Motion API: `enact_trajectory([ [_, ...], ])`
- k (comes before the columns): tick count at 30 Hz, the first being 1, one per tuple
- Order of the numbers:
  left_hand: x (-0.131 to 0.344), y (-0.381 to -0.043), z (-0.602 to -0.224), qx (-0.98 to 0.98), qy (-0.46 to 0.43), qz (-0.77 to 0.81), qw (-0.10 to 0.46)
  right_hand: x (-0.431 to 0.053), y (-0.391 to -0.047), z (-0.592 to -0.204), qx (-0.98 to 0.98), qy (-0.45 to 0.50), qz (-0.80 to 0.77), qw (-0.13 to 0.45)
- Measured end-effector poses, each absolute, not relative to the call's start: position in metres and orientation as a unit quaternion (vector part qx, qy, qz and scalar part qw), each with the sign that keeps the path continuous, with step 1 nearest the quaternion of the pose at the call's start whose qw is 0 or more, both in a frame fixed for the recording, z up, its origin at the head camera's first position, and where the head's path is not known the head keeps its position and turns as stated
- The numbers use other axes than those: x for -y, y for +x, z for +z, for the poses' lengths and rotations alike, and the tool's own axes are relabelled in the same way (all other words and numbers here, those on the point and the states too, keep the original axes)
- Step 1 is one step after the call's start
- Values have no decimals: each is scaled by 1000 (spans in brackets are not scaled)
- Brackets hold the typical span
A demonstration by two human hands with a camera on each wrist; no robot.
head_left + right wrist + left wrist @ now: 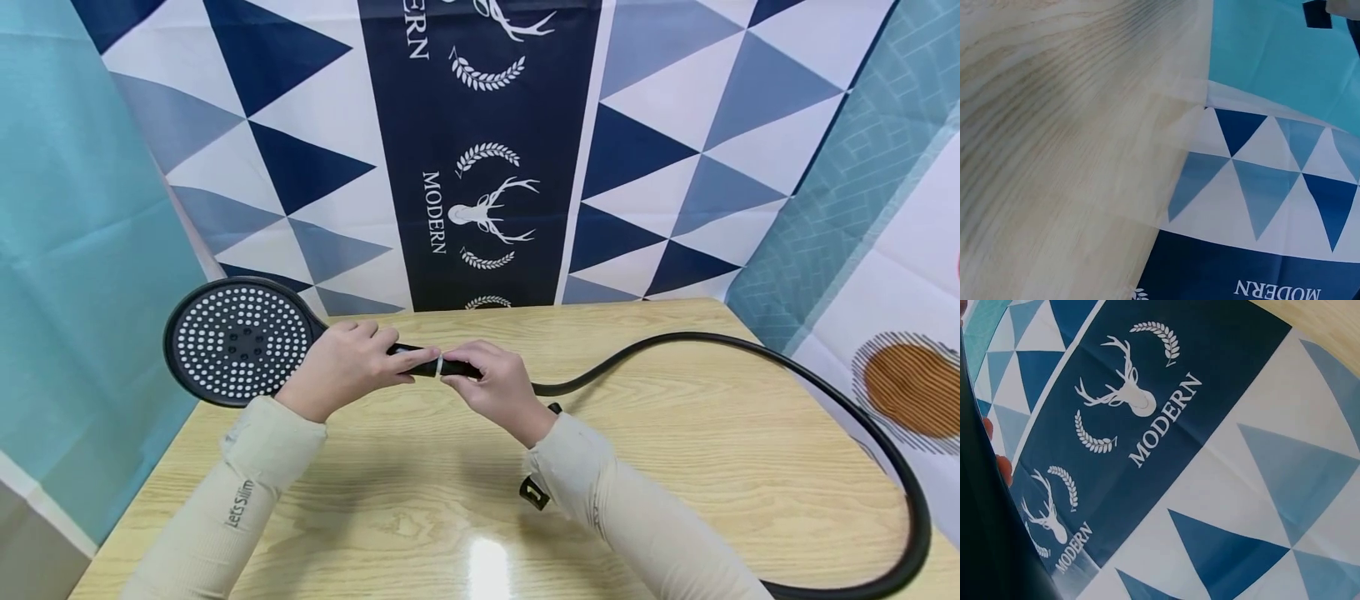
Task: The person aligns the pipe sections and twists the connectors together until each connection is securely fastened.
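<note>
In the head view a black shower head (217, 342) with a round, white-dotted face is raised over the left of the table. My left hand (348, 367) grips its handle (422, 360), the index finger stretched along it. The end fitting (457, 368) of a black hose is pinched between thumb and fingers of my right hand (495, 383). Handle and fitting lie in line, meeting at a pale ring (439, 367). Fingertips (1004, 470) peek past a large dark shape in the left wrist view. The right wrist view hardly catches the work.
From my right hand the hose (705, 336) loops widely over the right of the wooden table (390, 525) to its front. Small black pieces, one with a yellow mark (534, 493), show beside the right sleeve. Patterned cloth (487, 125) hangs behind, with teal cloth (75, 208) at the left.
</note>
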State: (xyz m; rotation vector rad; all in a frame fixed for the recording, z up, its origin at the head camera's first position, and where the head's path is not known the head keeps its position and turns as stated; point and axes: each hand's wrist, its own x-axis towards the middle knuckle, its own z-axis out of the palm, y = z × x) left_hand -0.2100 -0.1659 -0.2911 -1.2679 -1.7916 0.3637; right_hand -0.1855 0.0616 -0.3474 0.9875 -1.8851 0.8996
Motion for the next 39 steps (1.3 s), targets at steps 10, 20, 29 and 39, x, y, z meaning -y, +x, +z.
enact_trajectory([
  [10,164,-210,-290,720,-509,143,450,-63,-190,-352,724,407,330,450],
  [20,165,-210,-291,717,-511,134,456,-62,-191,-353,707,407,337,470],
  [29,165,-210,-290,719,-510,139,451,-61,-191,-350,703,407,357,461],
  [39,164,-211,-291,718,-511,130,454,-62,-190,-347,708,404,370,445],
])
